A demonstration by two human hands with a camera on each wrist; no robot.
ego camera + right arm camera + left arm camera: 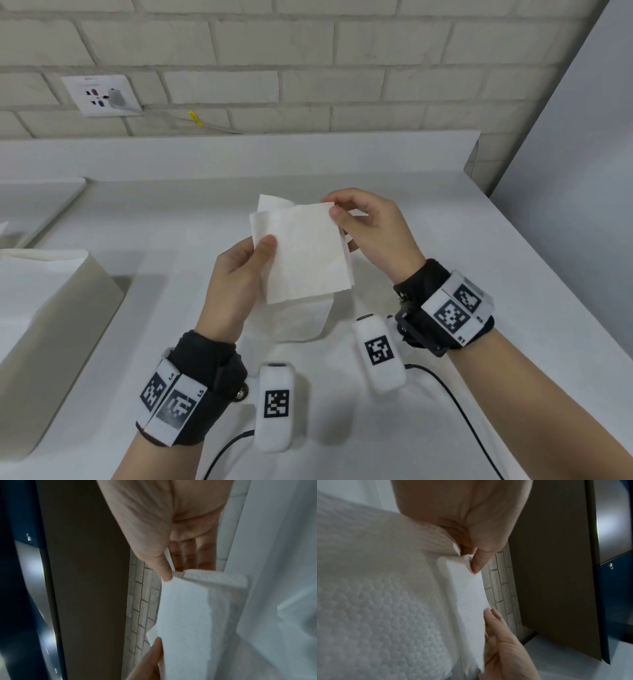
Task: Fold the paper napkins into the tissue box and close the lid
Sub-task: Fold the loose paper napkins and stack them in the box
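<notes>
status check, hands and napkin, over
Left hand and right hand both pinch the napkin, held above the counter. Tissue box far left, open. Nothing in the way.

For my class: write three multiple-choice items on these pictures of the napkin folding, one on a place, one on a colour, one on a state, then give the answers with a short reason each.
1. Where is the tissue box?
A. at the person's left on the counter
B. at the right edge
C. on the wall

2. What colour is the napkin?
A. blue
B. white
C. yellow

3. How is the napkin held?
A. lying flat on the counter
B. by one hand only
C. lifted, pinched by both hands

Answers: 1 A, the box sits at the left of the head view. 2 B, the paper shows white in every view. 3 C, the left hand pinches its left edge and the right hand its top right corner, above the counter.
</notes>
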